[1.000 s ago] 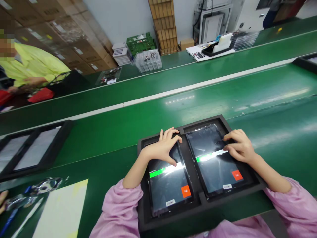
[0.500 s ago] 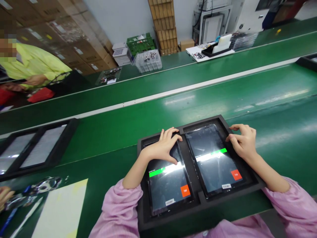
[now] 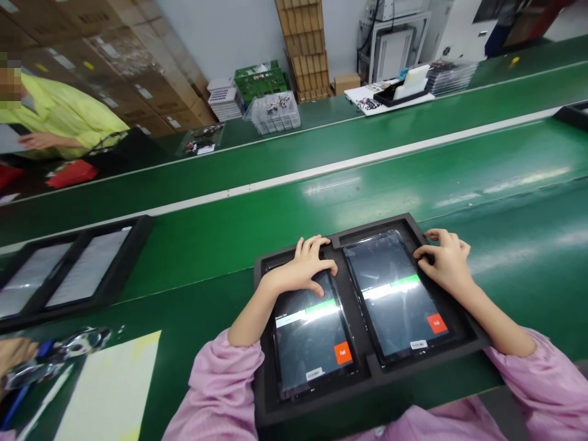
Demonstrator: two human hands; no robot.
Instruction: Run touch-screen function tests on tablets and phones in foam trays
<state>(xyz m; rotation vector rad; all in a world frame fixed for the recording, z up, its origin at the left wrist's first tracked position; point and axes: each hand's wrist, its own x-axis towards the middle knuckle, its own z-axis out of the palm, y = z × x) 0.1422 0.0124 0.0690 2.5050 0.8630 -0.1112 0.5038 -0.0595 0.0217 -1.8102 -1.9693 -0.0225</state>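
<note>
In front of me, a black tray [image 3: 316,401] holds two tablets in separate recesses. The left tablet [image 3: 312,349] and the right tablet [image 3: 397,318] both show a green-and-white bar and a red "Fail" box on dark screens. My left hand [image 3: 305,266] lies over the upper part of the left tablet, its fingers spread toward the tray's far rim and the thumb over the screen. At the tray's right side, my right hand [image 3: 445,257] has its fingers bent, with thumb and forefinger closed at the rim beside the right tablet.
Another black tray [image 3: 105,269] with two tablets stands at left. Below it are a pale sheet [image 3: 110,392], a white pen-like stick [image 3: 46,401] and another person's hand [image 3: 16,355]. Across the green bench, a person in yellow [image 3: 59,116] holds something flat. Clear plastic trays [image 3: 275,113] stand at the back.
On the left tablet, the green part of the bar has switched from left to right. My hands have shifted only slightly. The left-hand tray has slid a little right.
</note>
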